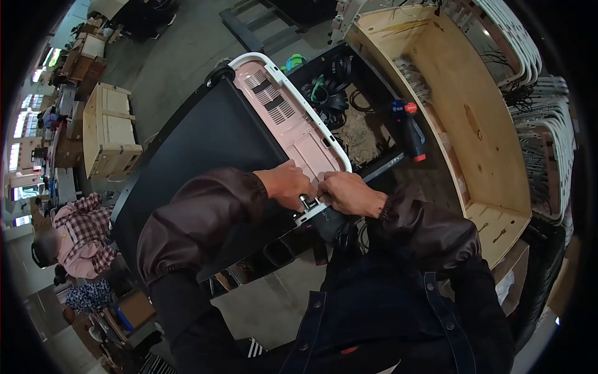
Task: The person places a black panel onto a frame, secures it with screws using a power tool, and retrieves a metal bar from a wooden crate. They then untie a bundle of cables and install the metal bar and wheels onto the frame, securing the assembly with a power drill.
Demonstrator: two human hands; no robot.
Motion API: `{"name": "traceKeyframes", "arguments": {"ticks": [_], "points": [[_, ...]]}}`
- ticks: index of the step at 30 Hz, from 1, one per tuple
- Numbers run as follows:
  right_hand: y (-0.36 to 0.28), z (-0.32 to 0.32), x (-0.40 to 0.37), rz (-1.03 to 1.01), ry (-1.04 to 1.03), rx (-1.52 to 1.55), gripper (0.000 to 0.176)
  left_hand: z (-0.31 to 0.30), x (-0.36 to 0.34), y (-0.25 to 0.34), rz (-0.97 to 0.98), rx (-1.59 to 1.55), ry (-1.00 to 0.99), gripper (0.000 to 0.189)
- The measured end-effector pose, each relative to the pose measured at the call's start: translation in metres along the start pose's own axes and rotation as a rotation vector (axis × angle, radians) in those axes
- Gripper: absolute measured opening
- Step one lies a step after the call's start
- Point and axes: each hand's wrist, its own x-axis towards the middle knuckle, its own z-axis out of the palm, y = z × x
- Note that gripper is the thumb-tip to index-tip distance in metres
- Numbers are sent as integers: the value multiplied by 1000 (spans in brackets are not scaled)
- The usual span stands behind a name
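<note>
A long pink panel with a white frame (293,118) lies along the edge of a black padded surface (193,143). Both hands are at its near end. My left hand (289,186) is closed, its fingers curled down beside a short metal cylinder (304,201); what its fingertips grip is hidden. Opposite it, close by, my right hand (350,192) is closed with thumb and fingers pinched at the panel's corner; anything between them is too small to make out. A white bracket end (310,214) sticks out below the hands.
A blue and red power tool (409,128) rests right of a black tray (367,167) holding cables. Beyond stands a long wooden box (476,118), with white metal frames (548,131) behind. A wooden crate (112,131) and a person in a checked shirt (87,234) are at left.
</note>
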Motion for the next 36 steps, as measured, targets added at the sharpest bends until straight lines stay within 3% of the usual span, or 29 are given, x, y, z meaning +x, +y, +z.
{"name": "traceKeyframes", "arguments": {"ticks": [5, 14, 17, 19, 21, 22, 23, 24, 26, 27, 29, 30, 33, 35, 36], "points": [[4, 11, -3, -25, 36, -33, 12, 3, 7, -10, 40, -46, 19, 41], [5, 16, -15, -125, 73, -121, 18, -5, 15, -2, -100, -44, -97, 40], [15, 0, -31, -172, 227, 138, 29, -3, 10, 0, -94, -56, -16, 35], [38, -25, -48, -53, 626, 237, 27, -2, 8, 4, -100, -81, 39, 30], [88, -56, -66, 268, 916, 143, 34, -10, 11, 6, -103, -89, 13, 28], [126, -67, -72, 395, 981, -63, 41, -9, 9, 8, -114, -103, -17, 26], [179, -69, -77, 539, 932, -329, 52, -7, 9, 8, -139, -131, -22, 26], [213, -73, -77, 652, 839, -328, 61, -6, 10, 7, -129, -144, -13, 26], [251, -88, -66, 689, 728, -133, 59, -6, 9, 10, -114, -173, 16, 25], [233, -103, -55, 755, 695, -26, 56, -8, 10, 14, -141, -198, 10, 25], [264, -94, -46, 710, 635, -122, 54, -14, 12, 18, -197, -159, -89, 17], [280, -94, -46, 739, 579, 1, 55, -14, 12, 18, -211, -170, -101, 17], [248, -105, -70, 713, 647, 72, 50, -14, 14, 15, -210, -192, -125, 16], [210, -106, -99, 373, 896, 334, 43, -12, 12, 16, -195, -195, -82, 17], [180, -116, -119, 456, 817, 378, 42, -12, 13, 16, -199, -199, -82, 17]]}}
